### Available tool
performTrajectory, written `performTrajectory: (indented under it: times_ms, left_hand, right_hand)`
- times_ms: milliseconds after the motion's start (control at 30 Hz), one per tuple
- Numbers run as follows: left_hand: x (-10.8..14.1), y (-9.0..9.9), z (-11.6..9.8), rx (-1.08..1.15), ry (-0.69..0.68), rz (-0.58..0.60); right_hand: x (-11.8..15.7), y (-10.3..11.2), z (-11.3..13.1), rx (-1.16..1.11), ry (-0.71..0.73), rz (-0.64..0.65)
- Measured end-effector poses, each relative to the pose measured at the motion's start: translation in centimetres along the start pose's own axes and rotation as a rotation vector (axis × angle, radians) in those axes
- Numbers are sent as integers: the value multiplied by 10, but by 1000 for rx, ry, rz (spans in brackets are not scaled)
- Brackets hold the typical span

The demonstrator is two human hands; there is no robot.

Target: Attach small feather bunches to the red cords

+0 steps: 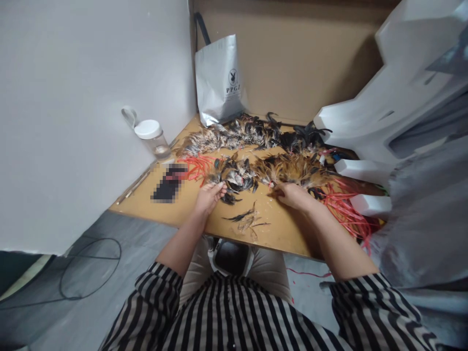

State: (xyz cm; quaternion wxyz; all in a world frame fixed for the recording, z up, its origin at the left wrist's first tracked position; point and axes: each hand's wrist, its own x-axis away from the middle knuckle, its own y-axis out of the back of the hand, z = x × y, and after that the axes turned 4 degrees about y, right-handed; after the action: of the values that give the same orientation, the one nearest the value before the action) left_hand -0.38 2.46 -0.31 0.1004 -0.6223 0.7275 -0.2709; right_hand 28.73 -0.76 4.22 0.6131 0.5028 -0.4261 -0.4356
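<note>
My left hand [211,198] is closed in a pinch at the near edge of a pile of dark and pale feathers [237,176]. What lies between its fingertips is too small to make out. On the right, my right hand [294,196] has its fingers closed on some feathers at the near edge of a brown feather bunch [292,168]; the fingertips are partly hidden. Loose thin feathers [248,220] lie on the table [204,228] between my forearms. Red plastic strips [197,168] spread left of the piles, and more red strips [345,207] lie beside my right forearm.
A long row of feathers [234,136] runs along the back, below a silver bag [219,83]. A lidded jar [151,136] and a blurred-out dark rectangle [170,184] are at left. White foam pieces [369,204] border the right side. A cable [119,253] loops at lower left.
</note>
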Motion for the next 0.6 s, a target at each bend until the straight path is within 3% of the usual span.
performTrajectory:
  times_ms: [100,233,400,500,600]
  left_hand:
    - [0,0,0,6,0,3]
    - [0,0,0,15,-2,16]
    - [0,1,-1,71,-2,30]
    - [-1,2,-3,130,15,24]
    - [-2,3,-5,203,31,15]
  right_hand:
    - [-7,1,3,39,-38,63]
    - [-10,4,11,-45,-33,19]
    - [-24,16,46,-688,109,-105]
    - [-45,21,74,-1035,90,-87]
    - [-69,17,94,-1212,30,-54]
